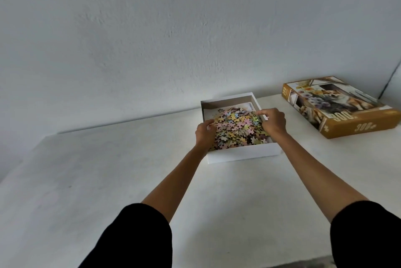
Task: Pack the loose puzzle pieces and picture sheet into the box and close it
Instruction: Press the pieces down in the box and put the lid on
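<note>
Left hand [205, 132] and right hand [273, 122] seem to clench the jagged puzzle pieces [237, 130], which mostly hide the picture sheet [244, 106].

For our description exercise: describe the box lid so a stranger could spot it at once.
On the white table, look far right by the wall. The lid lies there, apart from the open white box. Only it has gold sides and a dog picture.

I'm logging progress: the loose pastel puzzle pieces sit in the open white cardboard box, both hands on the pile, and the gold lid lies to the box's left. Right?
Not quite. The head view shows the gold picture-printed cardboard lid lying to the right of the white cardboard box, not its left. The rest holds.
</note>
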A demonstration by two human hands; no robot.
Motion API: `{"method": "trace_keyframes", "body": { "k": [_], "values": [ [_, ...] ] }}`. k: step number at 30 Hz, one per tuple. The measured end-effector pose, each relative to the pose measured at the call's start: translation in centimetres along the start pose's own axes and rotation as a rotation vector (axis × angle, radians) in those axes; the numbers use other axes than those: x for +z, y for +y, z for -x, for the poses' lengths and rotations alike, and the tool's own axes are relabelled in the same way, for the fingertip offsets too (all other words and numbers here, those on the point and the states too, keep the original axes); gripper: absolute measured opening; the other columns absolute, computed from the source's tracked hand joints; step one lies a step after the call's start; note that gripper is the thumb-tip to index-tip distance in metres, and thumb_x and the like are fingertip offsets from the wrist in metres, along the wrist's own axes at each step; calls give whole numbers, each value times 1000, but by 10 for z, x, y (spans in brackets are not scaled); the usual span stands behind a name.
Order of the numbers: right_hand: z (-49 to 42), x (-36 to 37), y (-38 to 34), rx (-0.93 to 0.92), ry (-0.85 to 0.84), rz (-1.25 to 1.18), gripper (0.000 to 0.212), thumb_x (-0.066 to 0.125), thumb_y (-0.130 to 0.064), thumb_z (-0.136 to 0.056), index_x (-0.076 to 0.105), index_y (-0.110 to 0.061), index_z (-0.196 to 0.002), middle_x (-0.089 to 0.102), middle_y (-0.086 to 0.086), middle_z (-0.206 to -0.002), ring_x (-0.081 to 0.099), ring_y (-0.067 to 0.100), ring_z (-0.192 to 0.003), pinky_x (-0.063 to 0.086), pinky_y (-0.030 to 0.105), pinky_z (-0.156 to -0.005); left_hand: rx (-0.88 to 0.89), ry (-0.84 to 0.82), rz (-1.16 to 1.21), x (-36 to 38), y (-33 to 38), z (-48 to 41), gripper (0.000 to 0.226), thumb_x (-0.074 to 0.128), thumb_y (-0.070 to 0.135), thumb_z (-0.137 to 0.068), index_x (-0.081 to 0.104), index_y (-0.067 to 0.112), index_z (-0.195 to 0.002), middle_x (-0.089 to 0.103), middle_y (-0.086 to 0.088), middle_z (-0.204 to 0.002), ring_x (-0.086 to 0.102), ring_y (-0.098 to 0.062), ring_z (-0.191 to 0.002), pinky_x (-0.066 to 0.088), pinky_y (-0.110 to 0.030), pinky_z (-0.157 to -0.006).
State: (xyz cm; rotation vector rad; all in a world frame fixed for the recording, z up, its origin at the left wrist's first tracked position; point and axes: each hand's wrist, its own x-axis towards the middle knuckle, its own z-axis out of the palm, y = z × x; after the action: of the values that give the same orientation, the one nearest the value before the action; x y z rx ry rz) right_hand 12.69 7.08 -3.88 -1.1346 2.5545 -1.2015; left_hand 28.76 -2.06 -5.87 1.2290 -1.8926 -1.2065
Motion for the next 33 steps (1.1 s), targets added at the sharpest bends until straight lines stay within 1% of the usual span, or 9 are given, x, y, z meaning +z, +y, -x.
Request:
{"method": "trace_keyframes", "body": {
  "k": [9,15,20,24,26,27,29,31,33],
  "values": [
    [50,30,-64,-126,-6,-76,39,49,16,-81,67,-6,-108,61,16,-124,53,30,-119,46,35,-94,29,71,-11,-92,-19,32,35,41,16,-96,51,9,-128,51,-16,-134,52,-31,-118,46,-40,-99],
    [92,56,-87,-150,-73,-83,39,50,15,-81,68,-7,-107,60,15,-126,57,30,-114,49,33,-86,-10,93,-33,-136,-37,67,35,41,16,-95,51,10,-129,50,-17,-134,54,-30,-116,48,-31,-86],
    [129,75,-95,-190,-102,-77,39,49,15,-81,69,-8,-105,60,14,-124,62,32,-102,42,22,-71,-13,104,-54,-162,-59,102,35,41,15,-95,51,10,-128,54,-16,-129,56,-31,-113,50,-33,-85],
    [150,88,-93,-234,-105,-67,39,50,15,-80,71,-11,-101,64,12,-119,64,21,-77,43,20,-67,-33,72,-155,-172,-80,114,38,43,22,-95,47,13,-131,47,-17,-134,51,-33,-118,48,-36,-88],
    [153,90,-93,-261,-92,25,39,53,9,-81,69,-17,-106,63,13,-121,60,27,-92,45,27,-75,-48,27,-369,-171,-87,118,43,43,28,-95,40,16,-136,28,-22,-146,31,-39,-134,37,-46,-103],
    [155,90,-95,-298,-102,110,38,55,3,-83,66,-19,-111,58,13,-125,54,30,-105,44,31,-84,9,36,-525,-169,-89,120,46,44,30,-94,36,18,-138,11,-22,-152,12,-41,-141,20,-52,-111],
    [159,87,-101,-414,-176,230,42,60,-11,-84,56,-21,-125,40,15,-140,33,34,-129,32,39,-104,246,98,-739,-164,-88,121,50,47,32,-93,32,20,-139,-10,-19,-154,-12,-35,-143,-8,-53,-111],
    [162,86,-107,-490,-359,267,59,63,-17,-82,41,-22,-137,16,14,-152,10,35,-140,19,44,-114,346,18,-780,-157,-84,118,55,49,36,-91,31,18,-140,-8,-19,-154,-10,-35,-143,-1,-57,-115],
    [157,94,-108,-465,-570,340,73,63,-22,-82,25,-25,-144,3,13,-155,-2,36,-142,10,48,-115,246,-157,-769,-150,-85,112,63,50,43,-89,24,21,-143,-7,-20,-153,-5,-41,-141,14,-59,-113]
  ]
}}
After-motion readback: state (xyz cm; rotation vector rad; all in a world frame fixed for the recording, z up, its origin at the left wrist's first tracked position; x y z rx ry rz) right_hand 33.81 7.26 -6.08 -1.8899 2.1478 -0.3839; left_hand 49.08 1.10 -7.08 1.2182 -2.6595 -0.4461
